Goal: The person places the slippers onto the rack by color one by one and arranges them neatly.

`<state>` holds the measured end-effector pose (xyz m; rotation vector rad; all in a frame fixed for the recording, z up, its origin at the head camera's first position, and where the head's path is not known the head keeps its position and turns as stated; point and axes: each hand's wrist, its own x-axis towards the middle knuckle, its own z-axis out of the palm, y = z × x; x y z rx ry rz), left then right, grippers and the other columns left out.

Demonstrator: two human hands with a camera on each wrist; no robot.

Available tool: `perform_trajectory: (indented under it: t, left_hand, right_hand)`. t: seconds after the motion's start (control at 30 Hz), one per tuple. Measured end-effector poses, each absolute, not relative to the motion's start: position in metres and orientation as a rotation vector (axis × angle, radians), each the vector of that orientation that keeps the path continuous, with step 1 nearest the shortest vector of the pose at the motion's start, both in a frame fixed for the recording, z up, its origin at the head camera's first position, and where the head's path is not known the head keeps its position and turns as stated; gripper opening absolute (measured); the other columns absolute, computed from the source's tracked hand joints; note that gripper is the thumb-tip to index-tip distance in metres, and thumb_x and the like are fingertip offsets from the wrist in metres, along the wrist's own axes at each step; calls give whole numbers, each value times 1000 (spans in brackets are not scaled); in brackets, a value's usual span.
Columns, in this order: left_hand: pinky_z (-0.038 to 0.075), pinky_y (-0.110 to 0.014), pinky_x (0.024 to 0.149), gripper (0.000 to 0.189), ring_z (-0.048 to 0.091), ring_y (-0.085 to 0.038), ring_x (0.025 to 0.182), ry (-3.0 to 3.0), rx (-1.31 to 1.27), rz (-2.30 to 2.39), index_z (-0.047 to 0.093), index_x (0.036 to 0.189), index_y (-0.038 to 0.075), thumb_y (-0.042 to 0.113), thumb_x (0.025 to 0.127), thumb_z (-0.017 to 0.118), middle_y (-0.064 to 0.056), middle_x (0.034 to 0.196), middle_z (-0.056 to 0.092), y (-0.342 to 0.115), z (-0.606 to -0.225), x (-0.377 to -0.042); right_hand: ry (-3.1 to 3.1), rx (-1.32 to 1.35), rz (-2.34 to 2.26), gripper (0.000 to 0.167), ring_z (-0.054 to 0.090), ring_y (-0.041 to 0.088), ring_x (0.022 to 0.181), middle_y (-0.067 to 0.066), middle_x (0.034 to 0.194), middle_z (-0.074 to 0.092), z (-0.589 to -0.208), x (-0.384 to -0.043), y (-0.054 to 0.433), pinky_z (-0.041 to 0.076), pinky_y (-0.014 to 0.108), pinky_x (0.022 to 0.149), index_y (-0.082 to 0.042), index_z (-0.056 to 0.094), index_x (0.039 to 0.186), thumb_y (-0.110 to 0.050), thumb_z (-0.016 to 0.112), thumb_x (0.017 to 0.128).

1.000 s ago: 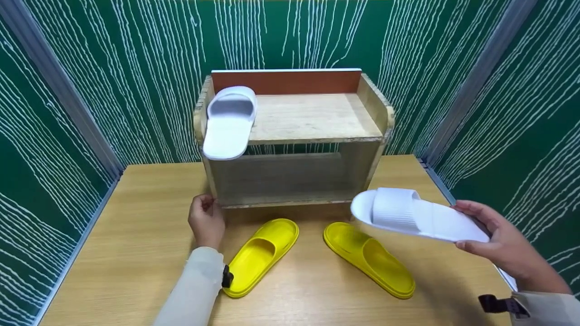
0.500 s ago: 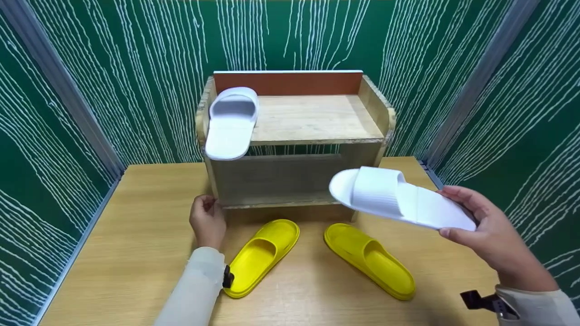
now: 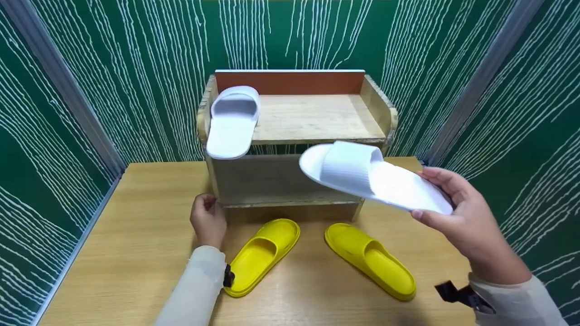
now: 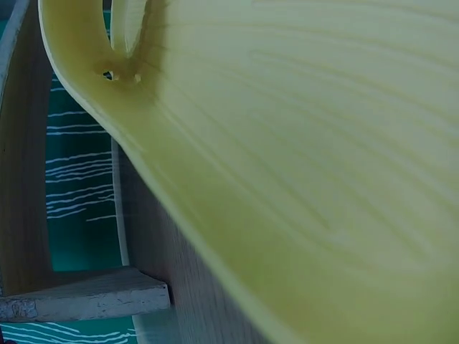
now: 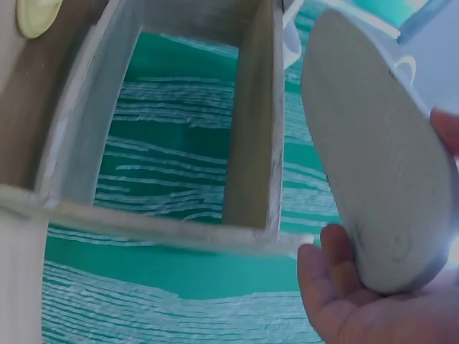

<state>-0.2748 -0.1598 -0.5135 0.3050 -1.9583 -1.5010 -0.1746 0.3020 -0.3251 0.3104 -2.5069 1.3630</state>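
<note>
My right hand (image 3: 466, 222) grips the heel end of a white slide slipper (image 3: 349, 165), thumb below and fingers above. The slipper hangs in the air before the right half of a two-tier wooden shoe rack (image 3: 317, 117), toe pointing left. Its grey sole (image 5: 387, 150) faces the right wrist camera. A second white slipper (image 3: 231, 136) lies at the left end of the top shelf, heel overhanging the front. My left hand (image 3: 208, 222) has curled fingers pinching the rack's lower left front corner; the fingertips are partly hidden.
Two yellow slippers lie on the wooden table before the rack, one left (image 3: 263, 258) and one right (image 3: 371, 262). The left one fills much of the left wrist view. Green walls (image 3: 308, 36) with white streaks enclose the table behind and on both sides.
My right hand has carried the white slipper left and upward, from beside the rack to in front of its right half. The left hand and the yellow slippers have stayed put.
</note>
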Motion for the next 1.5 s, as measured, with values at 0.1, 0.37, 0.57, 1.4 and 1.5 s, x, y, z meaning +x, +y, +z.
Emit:
perform_trajectory:
  t: [0.1, 0.37, 0.57, 1.4, 1.5]
  left_hand:
    - [54, -40, 94, 9, 61, -30, 103, -1963, 306, -1515, 60, 109, -4, -4, 100, 63, -18, 108, 63, -159, -512, -275]
    - [53, -42, 95, 8, 61, -30, 105, -1975, 309, -1511, 59, 109, -3, -4, 102, 62, -17, 109, 62, -158, -510, -275]
    - [52, -40, 94, 8, 62, -30, 105, -1967, 271, -1471, 59, 109, -3, -5, 101, 61, -18, 110, 62, -159, -512, -276]
    - [52, -44, 94, 8, 62, -31, 104, -1943, 296, -1469, 61, 108, -2, -3, 101, 63, -18, 109, 64, -157, -516, -275]
    - [52, -44, 93, 7, 62, -32, 102, -1935, 290, -1452, 61, 107, -2, -4, 100, 63, -18, 107, 65, -156, -517, -275]
  right_hand:
    - [-2505, 261, 1360, 73, 52, 17, 120, 11, 153, 54, -319, -177, 290, 46, 7, 95, -12, 50, 152, -19, 87, 89]
    - [-2491, 172, 1352, 79, 51, 20, 124, 7, 152, 55, -307, -186, 258, 47, 13, 98, -10, 51, 152, -36, 88, 87]
    - [-2495, 156, 1355, 82, 52, 26, 132, 6, 154, 56, -301, -195, 237, 44, 40, 111, -10, 51, 153, -37, 90, 86]
    - [-2415, 78, 1396, 88, 49, 29, 140, 9, 155, 54, -299, -224, 185, 35, 49, 123, -5, 49, 152, -34, 93, 81]
    - [-2411, 77, 1374, 87, 51, 29, 137, 11, 154, 56, -301, -227, 181, 37, 48, 121, -4, 51, 150, -35, 93, 81]
